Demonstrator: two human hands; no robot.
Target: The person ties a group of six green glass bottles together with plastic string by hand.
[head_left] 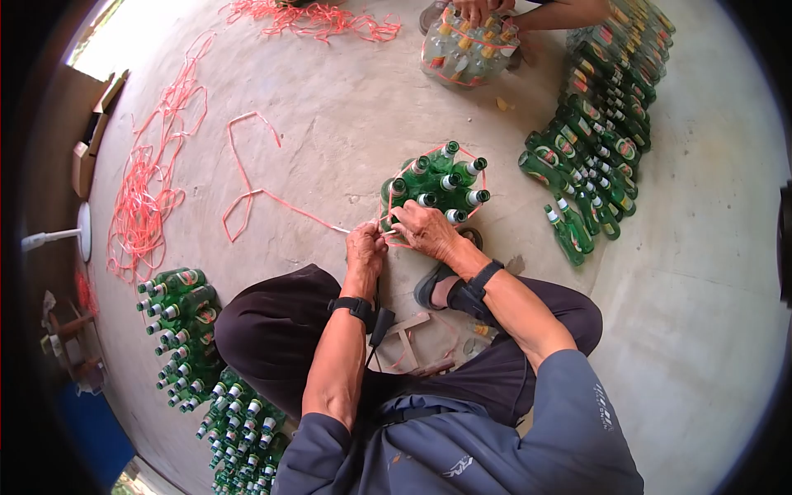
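A cluster of green glass bottles stands upright on the floor in front of me, with pink plastic twine looped around it. At the near left side of the cluster, my left hand pinches the twine, whose loose tail runs off to the left across the floor. My right hand is close beside it, fingers closed on the twine against the bottles. The exact crossing of the strands between my fingers is partly hidden.
Many green bottles lie in rows at the right. More green bottles stand at the lower left. Tangled pink twine lies at the left. Across from me, another person's hands hold a bundle of clear bottles.
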